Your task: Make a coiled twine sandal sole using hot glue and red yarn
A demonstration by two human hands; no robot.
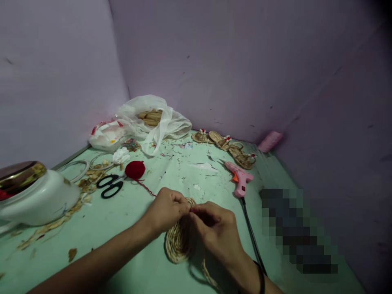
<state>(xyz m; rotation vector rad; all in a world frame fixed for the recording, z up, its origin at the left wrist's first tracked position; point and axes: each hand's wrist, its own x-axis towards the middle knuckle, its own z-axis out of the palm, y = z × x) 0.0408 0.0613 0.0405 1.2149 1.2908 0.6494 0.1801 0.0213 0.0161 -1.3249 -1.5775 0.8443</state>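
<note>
Straw, coiled into a ridged oval pad (176, 247), lies on the near side of the grip, long axis running toward the fingertips; left hand (170, 207) and right hand (214, 228) meet at its far end, equally near. Both pinches narrow, cannot tell what is between; rough cord (208, 274) trails below; round red yarn ball (134, 170) beyond.

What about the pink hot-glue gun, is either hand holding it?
No, the pink hot-glue gun lies on the green tabletop, apart from the left hand and right hand.
</note>
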